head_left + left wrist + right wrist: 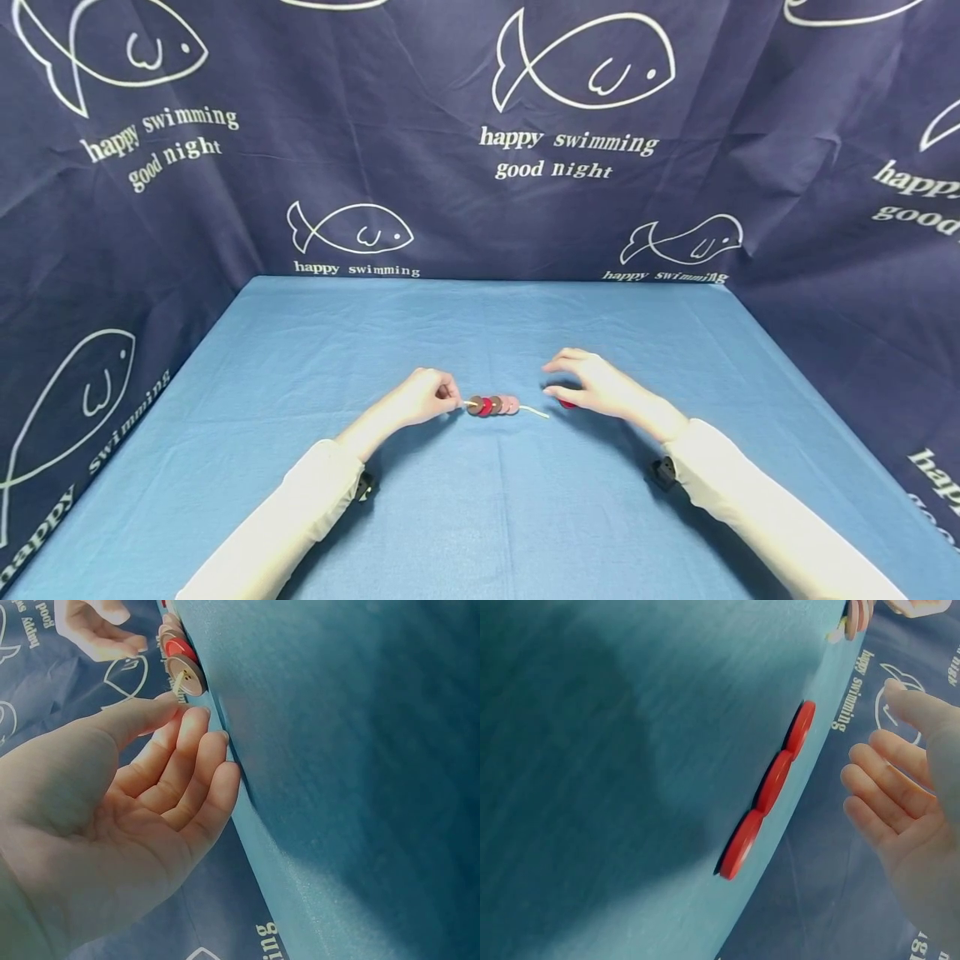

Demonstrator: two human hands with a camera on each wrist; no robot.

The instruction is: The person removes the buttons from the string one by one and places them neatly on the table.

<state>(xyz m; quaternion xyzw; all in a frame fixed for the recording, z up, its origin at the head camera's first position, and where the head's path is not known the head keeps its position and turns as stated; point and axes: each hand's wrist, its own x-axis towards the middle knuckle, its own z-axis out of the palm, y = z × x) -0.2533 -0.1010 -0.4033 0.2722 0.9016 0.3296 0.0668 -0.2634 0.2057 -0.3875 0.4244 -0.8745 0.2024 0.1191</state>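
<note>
My left hand (420,397) pinches one end of a pale cord (534,411) between thumb and fingertips. Several round buttons (494,406) in brown, red and pink are strung on this cord, just right of those fingertips. In the left wrist view a brown button (187,676) with holes is the closest one to the left hand. My right hand (592,385) hovers beyond the cord's free end with its fingers spread apart and nothing between them. Beneath it lie three red buttons (773,782) in a touching row; the head view shows only a bit of red (567,404), the hand covering the others.
Blue cloth (480,333) covers the table. Dark blue fabric (450,100) printed with white fish and words hangs behind it and at both sides. Small black devices (363,486) sit at the wrists, by the white sleeves.
</note>
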